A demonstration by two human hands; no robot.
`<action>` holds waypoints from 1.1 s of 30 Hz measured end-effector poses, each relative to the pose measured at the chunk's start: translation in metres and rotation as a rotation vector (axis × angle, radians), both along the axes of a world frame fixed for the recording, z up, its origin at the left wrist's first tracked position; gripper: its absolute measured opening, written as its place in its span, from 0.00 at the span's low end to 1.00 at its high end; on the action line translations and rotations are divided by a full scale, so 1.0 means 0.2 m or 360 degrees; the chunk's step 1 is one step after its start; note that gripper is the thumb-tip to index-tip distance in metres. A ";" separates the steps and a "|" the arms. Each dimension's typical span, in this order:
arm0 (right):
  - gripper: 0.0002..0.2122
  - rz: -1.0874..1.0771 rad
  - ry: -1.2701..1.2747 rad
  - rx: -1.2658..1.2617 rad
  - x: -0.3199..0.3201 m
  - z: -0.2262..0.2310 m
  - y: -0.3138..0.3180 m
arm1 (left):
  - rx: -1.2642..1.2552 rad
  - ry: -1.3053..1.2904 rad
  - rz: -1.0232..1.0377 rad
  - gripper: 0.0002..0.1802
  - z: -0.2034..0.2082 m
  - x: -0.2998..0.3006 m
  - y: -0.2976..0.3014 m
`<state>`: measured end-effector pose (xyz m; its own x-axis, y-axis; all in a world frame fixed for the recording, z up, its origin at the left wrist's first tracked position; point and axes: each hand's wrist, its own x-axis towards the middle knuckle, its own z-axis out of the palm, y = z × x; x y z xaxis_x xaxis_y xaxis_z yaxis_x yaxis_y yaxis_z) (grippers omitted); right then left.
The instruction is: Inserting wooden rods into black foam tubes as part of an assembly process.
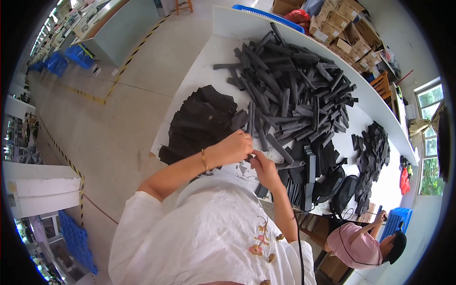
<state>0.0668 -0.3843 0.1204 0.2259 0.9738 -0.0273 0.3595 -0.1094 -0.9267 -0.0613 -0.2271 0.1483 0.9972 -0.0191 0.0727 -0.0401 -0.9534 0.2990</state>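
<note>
Both hands meet over the near edge of the white table. My left hand point(236, 148), with a gold bangle on its wrist, has its fingers curled together. Close against it, my right hand point(265, 169) is closed too, its thumb and fingers pinched. Only a sliver of something dark shows between the fingertips; the rest is hidden. Just beyond my left hand lies a pile of flat black sheets point(202, 118). A large heap of dark grey rolled strips point(285, 90) spreads ahead and to the right. One grey roll point(280, 148) lies near my right hand.
Black pouches point(339, 185) and stacked flat black pieces point(295, 187) lie at the right. Farther along is another black heap point(373, 152). A person in pink point(356, 244) sits at the table's right end. Cardboard boxes point(342, 28) stand behind the table's raised rim.
</note>
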 end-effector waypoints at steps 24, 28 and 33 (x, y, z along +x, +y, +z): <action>0.07 -0.0189 -0.0076 -0.0384 -0.16 -0.11 -0.26 | -0.3003 -0.1589 0.2034 0.13 -0.26 0.07 0.16; 0.08 0.0024 -0.0102 -0.0363 -0.08 -0.10 -0.48 | -0.2624 -0.2193 0.1707 0.21 -0.14 -0.19 0.66; 0.09 -0.0219 0.0128 -0.0500 0.03 0.04 -0.39 | -0.2339 -0.1808 0.1944 0.23 -0.22 -0.07 0.31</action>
